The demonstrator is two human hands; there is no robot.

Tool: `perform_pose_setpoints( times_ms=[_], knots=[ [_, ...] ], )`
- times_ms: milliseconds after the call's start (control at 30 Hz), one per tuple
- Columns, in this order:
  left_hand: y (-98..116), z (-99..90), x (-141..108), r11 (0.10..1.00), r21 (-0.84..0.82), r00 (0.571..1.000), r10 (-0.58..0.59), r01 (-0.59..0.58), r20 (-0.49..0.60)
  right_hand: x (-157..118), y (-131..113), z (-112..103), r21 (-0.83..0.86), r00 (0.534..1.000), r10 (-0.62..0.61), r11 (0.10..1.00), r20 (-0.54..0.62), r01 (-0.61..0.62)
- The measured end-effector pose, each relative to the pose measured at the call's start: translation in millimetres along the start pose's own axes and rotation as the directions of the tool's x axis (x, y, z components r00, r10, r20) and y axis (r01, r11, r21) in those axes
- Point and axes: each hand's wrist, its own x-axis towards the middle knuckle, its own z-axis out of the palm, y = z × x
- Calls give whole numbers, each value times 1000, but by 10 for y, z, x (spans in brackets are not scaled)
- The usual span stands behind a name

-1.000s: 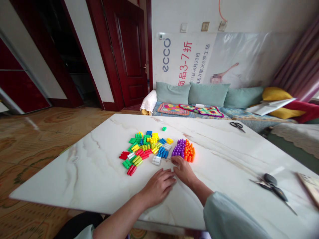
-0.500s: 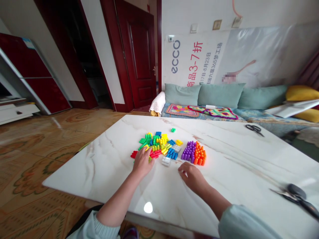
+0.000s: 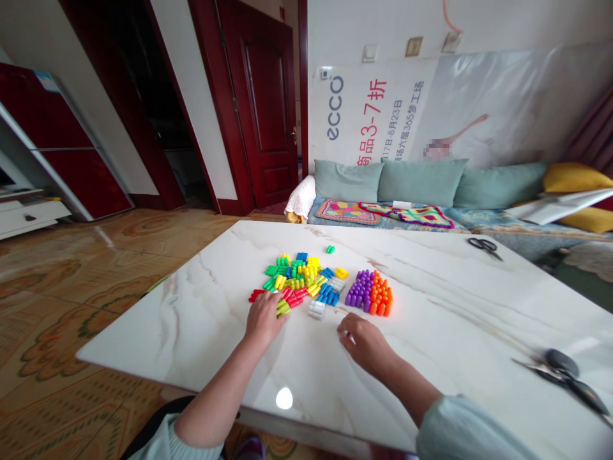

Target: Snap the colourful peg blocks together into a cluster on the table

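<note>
My left hand (image 3: 264,318) is at the near left edge of a pile of coloured plastic toy blocks. Its fingers and thumb close round a yellow-green toy block (image 3: 283,308). Right behind that block lie red blocks (image 3: 295,296); another red block (image 3: 255,295) shows left of the hand. My right hand (image 3: 363,338) rests over the table with its fingers curled, and I see nothing in them. Just beyond it stand a purple group (image 3: 361,290) and an orange group (image 3: 382,295) of blocks, side by side. A white block (image 3: 317,310) lies between my hands.
Green, yellow and blue blocks (image 3: 328,294) fill the rest of the pile. One green block (image 3: 331,250) lies apart behind it. On the white marbled table (image 3: 191,319) are black scissors (image 3: 484,246) at the far right and another dark-handled pair (image 3: 565,377) at the near right.
My left hand has drawn back a little toward me and left from the pile, uncovering yellow and red blocks. The yellow-green block shows more at its fingers. My right hand has barely moved.
</note>
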Motion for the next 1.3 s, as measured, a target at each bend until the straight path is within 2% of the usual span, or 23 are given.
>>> perform_pose_setpoints(
  times_ms=[133, 200, 267, 333, 400, 500, 567, 633, 733, 800, 867, 1000, 1133, 1300],
  knots=[
    [50, -46, -24, 1000, 12, 999, 27, -27, -18, -1, -6, -7, 2, 1000, 1, 1000, -1, -1],
    [76, -47, -22, 999, -23, 998, 24, -25, -63, -3, -10, -9, 6, 1000, 5, 1000, -5, -5],
    [99, -44, -6, 991, -131, 990, 3, -22, -139, -4, -16, -7, 11, 1000, 11, 1000, -15, -10],
    [131, -36, 18, 947, -318, 977, -33, -36, -210, -1, -28, 0, 35, 999, 17, 999, -45, -16],
    [186, -26, 38, 818, -574, 978, -87, -37, -187, 9, -54, 4, 100, 994, 27, 995, -102, -16],
    [316, -13, 31, 461, -885, 994, -106, 63, 15, 30, -125, -8, 279, 979, 50, 960, -196, 7],
    [417, -11, -3, 279, -952, 992, -24, 126, 124, 39, -186, -31, 400, 974, 75, 916, -216, 18],
    [508, -9, -51, 210, -965, 982, 76, 154, 173, 37, -241, -57, 469, 972, 91, 883, -219, 23],
    [614, 15, -127, 237, -956, 968, 136, 175, 211, 7, -291, -80, 428, 957, 61, 901, -283, 69],
    [669, 48, -173, 285, -938, 969, 82, 200, 231, -25, -310, -81, 323, 946, 12, 941, -323, 99],
    [718, 85, -214, 298, -922, 965, 10, 246, 261, -59, -331, -74, 213, 949, -50, 969, -312, 122],
    [799, 114, -282, 197, -909, 927, -7, 369, 375, -101, -378, -62, 48, 968, -129, 989, -216, 143],
    [846, 68, -325, 112, -892, 896, 29, 438, 444, -97, -361, -76, -32, 974, -114, 993, -196, 109],
    [853, 86, -352, 186, -911, 907, 141, 369, 397, -72, -206, -69, -13, 977, 6, 1000, -212, -9]
  ],
)
